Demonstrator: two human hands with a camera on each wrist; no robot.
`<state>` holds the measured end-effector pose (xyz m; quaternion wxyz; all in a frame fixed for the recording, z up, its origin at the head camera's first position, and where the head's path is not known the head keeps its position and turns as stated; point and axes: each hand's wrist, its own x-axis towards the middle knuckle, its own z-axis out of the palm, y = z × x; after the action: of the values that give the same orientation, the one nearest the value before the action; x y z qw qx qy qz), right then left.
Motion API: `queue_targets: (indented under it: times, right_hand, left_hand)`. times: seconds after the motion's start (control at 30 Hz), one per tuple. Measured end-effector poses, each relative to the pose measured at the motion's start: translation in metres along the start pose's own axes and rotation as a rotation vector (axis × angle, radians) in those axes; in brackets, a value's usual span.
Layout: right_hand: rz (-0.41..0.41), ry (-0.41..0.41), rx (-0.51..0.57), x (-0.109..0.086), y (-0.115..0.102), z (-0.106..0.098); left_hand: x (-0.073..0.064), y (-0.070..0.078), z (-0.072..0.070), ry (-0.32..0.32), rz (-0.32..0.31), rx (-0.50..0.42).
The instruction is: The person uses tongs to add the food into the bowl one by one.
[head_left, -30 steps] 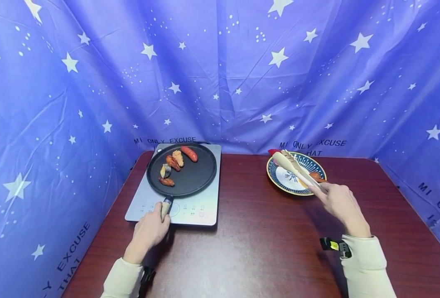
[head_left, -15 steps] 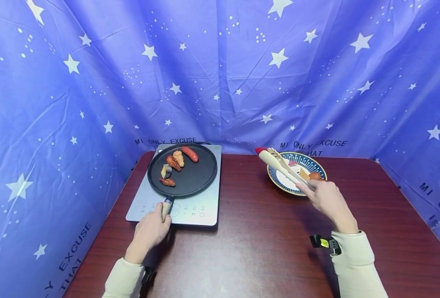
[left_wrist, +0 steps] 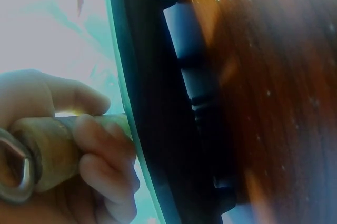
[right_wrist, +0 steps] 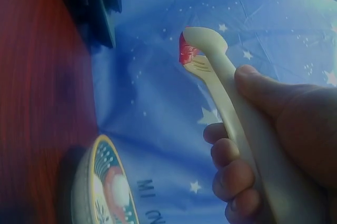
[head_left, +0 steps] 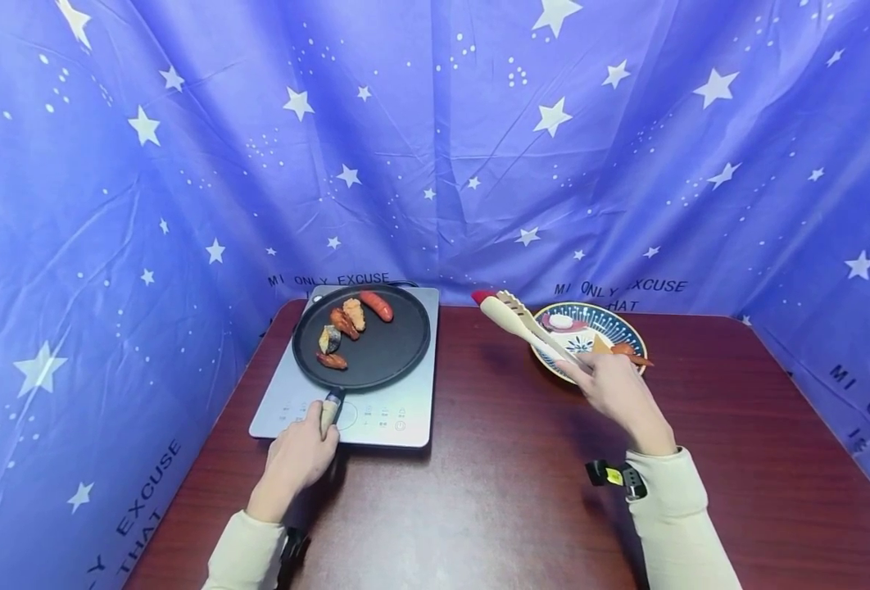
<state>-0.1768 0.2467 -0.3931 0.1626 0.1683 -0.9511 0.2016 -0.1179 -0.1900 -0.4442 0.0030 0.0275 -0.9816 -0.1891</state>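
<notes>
My left hand (head_left: 298, 455) grips the handle (head_left: 328, 414) of a flat black frying pan (head_left: 391, 352). In the pan lie a red sausage (head_left: 376, 306), a breaded golden piece (head_left: 354, 313), two browned wing-like pieces and a silver-skinned fish piece (head_left: 328, 338). Fingers curled, my right hand (head_left: 619, 397) holds cream-coloured tongs (head_left: 512, 319). Their tips pinch a small red piece (right_wrist: 187, 50) with pale streaks, raised left of a blue-patterned plate (head_left: 627, 328). A pink-and-white piece (head_left: 562, 322) and an orange-brown drumstick-like piece (head_left: 627, 351) lie on that plate.
Under the pan is a silver induction cooktop (head_left: 413, 401) on a dark red wooden table (head_left: 494, 475). Blue star-printed curtains (head_left: 472, 147) hang behind the table and along both sides. A black strap device (head_left: 619, 477) sits on the right wrist.
My right hand has carried the tongs and the red piece leftward, from over the plate to beyond its left rim. My left hand stays on the pan handle.
</notes>
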Motion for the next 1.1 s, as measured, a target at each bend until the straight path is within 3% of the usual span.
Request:
queue_targets:
  times: [0.7, 1.1]
  right_hand:
    - [-0.018, -0.104, 0.118, 0.027, -0.043, 0.032]
    - [-0.051, -0.12, 0.102, 0.041, -0.062, 0.048]
  left_hand:
    - [0.001, 0.0, -0.002, -0.013, -0.002, -0.005]
    - [0.0, 0.0, -0.002, -0.019, -0.003, -0.007]
